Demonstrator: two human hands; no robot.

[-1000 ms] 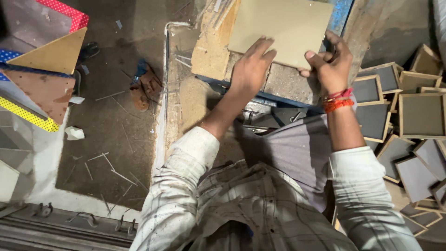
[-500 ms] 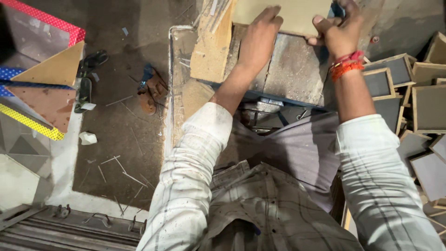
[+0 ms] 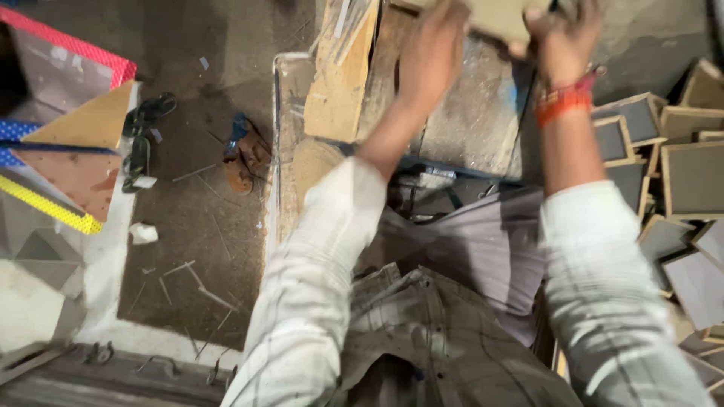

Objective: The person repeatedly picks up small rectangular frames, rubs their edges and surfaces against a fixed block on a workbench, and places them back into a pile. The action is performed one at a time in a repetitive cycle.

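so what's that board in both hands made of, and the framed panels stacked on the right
Board: looks like plain fibreboard or cardboard, a flat matte tan face with no grain, though it is blurred. Framed panels: dull grey faces edged in pale strips, likely raw wood.

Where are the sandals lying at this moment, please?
In the head view the brown sandals lie on the dirty floor, left of the workbench, with a dark pair of slippers further left beside the triangular board.

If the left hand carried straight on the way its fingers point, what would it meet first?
Nothing further, most likely: the left hand already rests on the tan board at the top edge of the view. Beyond it the frame cuts off, so what lies ahead cannot be told.
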